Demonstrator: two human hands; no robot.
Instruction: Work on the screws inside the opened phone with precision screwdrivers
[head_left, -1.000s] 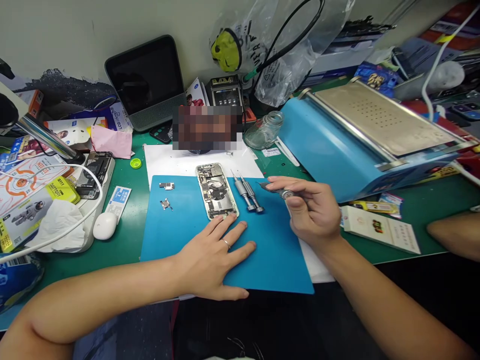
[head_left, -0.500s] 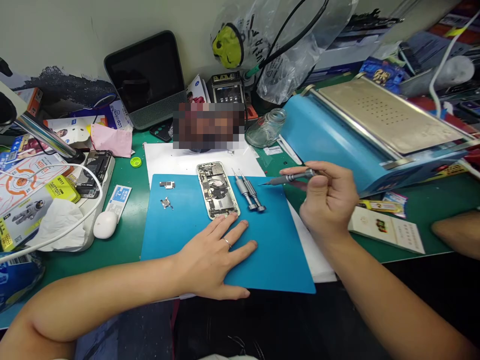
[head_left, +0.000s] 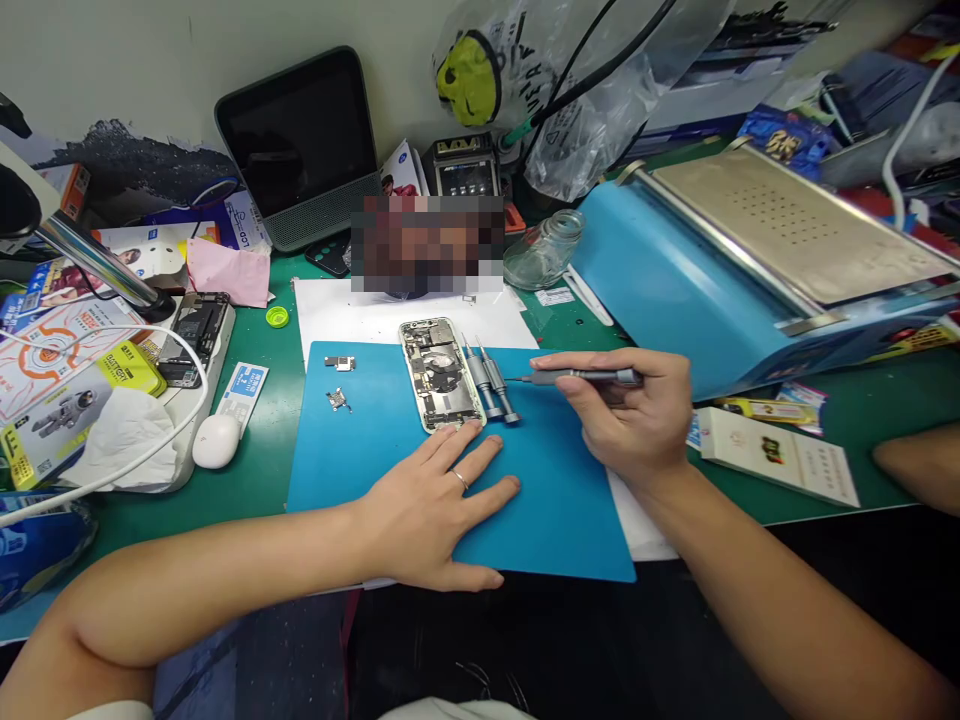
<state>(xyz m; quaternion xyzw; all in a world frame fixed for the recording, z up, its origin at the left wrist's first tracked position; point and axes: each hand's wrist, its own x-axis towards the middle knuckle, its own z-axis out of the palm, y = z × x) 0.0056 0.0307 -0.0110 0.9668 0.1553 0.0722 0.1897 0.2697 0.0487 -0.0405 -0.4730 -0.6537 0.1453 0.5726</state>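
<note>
An opened phone (head_left: 439, 372) with its insides exposed lies on a blue mat (head_left: 375, 450). My left hand (head_left: 431, 505) rests flat on the mat, fingers spread, fingertips at the phone's near end. My right hand (head_left: 630, 415) grips a grey screwdriver (head_left: 577, 377) level, its tip pointing left toward two more screwdrivers (head_left: 489, 382) that lie beside the phone. Two small metal parts (head_left: 337, 382) sit on the mat's left side.
A blue machine with a metal plate (head_left: 750, 250) stands at the right. A glass jar (head_left: 541, 252), a dark tablet (head_left: 300, 150) and a plastic bag (head_left: 570, 90) are at the back. Boxes, a white mouse (head_left: 215, 441) and another phone (head_left: 193, 335) crowd the left. Someone's arm (head_left: 919, 465) shows at far right.
My right hand turned the screwdriver from near its palm to a level grip and brought its tip leftward toward the two lying screwdrivers. My left hand stayed flat.
</note>
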